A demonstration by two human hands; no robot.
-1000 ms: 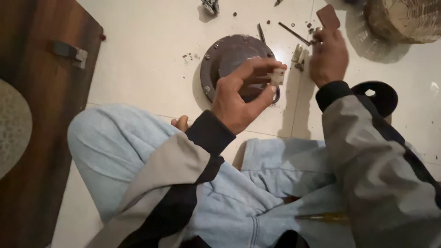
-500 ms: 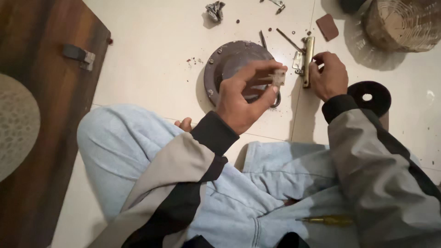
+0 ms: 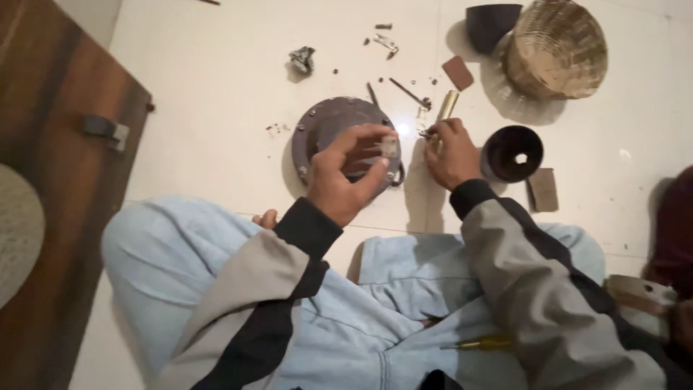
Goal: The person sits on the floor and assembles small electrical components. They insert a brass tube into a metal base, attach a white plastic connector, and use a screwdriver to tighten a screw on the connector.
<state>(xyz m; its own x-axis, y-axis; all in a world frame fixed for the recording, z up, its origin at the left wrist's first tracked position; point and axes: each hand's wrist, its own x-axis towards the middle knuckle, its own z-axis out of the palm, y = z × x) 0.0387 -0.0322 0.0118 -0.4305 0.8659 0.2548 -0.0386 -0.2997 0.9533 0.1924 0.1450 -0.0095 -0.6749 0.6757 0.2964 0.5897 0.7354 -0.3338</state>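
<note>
The left hand is raised over the round grey metal disc on the floor, its grip pinched shut on a small pale part between thumb and fingertips. The right hand rests just right of the disc, grip closed around the lower end of a brass-coloured bar whose long axis runs up and away from the person, tilted slightly right. The pale part lies just left of the right hand, so the 2 hands are near each other. No labels or packages show; a dark cup, a woven basket and loose screws lie beyond
</note>
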